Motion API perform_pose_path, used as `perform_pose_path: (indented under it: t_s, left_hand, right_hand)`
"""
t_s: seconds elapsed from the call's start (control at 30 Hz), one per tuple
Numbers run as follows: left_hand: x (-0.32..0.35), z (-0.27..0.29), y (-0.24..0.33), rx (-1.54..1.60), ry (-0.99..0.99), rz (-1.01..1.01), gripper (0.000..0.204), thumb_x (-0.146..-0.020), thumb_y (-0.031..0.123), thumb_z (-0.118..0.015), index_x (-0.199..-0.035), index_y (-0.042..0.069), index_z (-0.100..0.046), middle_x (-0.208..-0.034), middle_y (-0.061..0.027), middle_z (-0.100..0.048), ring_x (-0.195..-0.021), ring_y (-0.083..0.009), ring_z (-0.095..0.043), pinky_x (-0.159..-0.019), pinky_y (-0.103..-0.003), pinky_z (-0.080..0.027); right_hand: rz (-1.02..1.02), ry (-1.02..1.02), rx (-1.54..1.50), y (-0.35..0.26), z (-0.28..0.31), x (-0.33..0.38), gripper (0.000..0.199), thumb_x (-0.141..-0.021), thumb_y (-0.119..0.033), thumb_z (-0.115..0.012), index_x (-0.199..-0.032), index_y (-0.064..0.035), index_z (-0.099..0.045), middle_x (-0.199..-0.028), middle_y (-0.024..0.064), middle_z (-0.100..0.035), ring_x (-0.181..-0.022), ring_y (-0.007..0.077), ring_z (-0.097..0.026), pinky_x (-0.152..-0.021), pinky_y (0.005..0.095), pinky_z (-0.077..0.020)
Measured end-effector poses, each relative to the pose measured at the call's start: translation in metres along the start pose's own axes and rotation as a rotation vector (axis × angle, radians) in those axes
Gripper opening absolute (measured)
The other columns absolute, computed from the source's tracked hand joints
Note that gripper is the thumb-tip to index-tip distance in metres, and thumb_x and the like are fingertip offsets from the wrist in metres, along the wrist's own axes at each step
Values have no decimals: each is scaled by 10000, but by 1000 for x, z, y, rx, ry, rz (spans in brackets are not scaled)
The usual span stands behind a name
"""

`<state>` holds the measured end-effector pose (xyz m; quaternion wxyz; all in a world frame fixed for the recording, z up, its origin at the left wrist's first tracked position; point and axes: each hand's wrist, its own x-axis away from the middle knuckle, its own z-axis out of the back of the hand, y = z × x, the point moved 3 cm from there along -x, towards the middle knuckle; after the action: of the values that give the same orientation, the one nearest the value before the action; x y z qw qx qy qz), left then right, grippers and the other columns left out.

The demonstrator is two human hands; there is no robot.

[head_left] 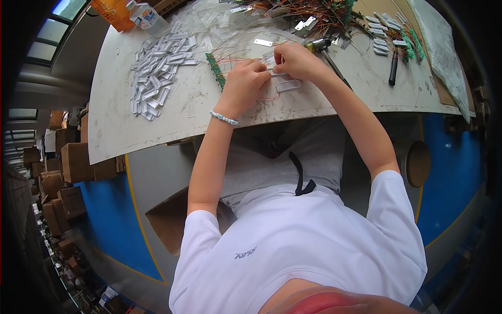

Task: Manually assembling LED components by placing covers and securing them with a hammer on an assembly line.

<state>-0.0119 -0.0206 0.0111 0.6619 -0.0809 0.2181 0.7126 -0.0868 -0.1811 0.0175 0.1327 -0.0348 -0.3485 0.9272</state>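
My left hand (pixel 244 85), a beaded bracelet at its wrist, is closed with fingertips pressed together over the worktable (pixel 193 120). Opposite it, my right hand (pixel 297 61) bends its fingers into a pinch, almost meeting the left. Whatever small piece lies between the fingertips is mostly covered. Thin red wires run around my left hand, from a green circuit board strip (pixel 215 72) just left of it. Below the right fingers lies a clear plastic casing (pixel 288 85). A small white plate (pixel 263 42) rests beyond the hands.
Many clear casings (pixel 157 78) are heaped at left, beside a bottle (pixel 145 17). A yellow-black tool (pixel 318 45) lies by my right hand. Tangled wires and boards (pixel 334 15) pile up far away. A black-handled tool (pixel 393 70) and finished-looking white pieces (pixel 380 39) sit right.
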Motion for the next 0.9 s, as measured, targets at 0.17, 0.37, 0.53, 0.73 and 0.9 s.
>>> perform_pose_path:
  t_s: [0.17,0.37,0.53,0.73,0.9]
  left_hand:
    - [18,12,13,-97,-89,-17,239,-905,169,-647,-1132,140,-717,-1329,-58,-635,-1263,-258,-557,-1037,-421,-437]
    - [30,17,8,-104,-143,0,284,-944,267,-621,-1208,182,-680,-1438,-51,-545,-1353,-260,-473,-1096,-466,-370]
    - [27,22,14,-139,-115,-31,315,-962,366,-603,-1198,171,-675,-1425,-63,-544,-1346,-275,-468,-1105,-511,-349]
    - [27,17,15,-108,-118,-11,336,-956,382,-605,-1197,155,-663,-1432,-66,-532,-1338,-290,-457,-1111,-513,-343]
    - [32,16,16,-72,-106,36,321,-948,364,-614,-1191,159,-661,-1442,-54,-516,-1339,-282,-448,-1111,-520,-345]
  right_hand:
    - [-90,-44,-7,0,3,3,237,-754,-161,-798,-889,-9,-676,-857,165,-707,-818,313,-693,-726,395,-540]
    - [48,-95,163,-2,7,-5,227,-769,-201,-785,-886,-25,-700,-857,160,-709,-806,315,-689,-735,407,-536]
    - [257,187,215,-10,19,-49,151,-841,-160,-685,-895,-21,-705,-916,171,-709,-870,373,-679,-785,450,-530]
    - [51,313,453,9,9,-110,180,-885,-144,-630,-998,-32,-713,-1042,205,-693,-1031,395,-665,-878,483,-540]
    - [-54,193,428,5,2,-114,238,-877,-168,-675,-1055,-11,-692,-1090,201,-693,-1071,364,-663,-898,471,-537]
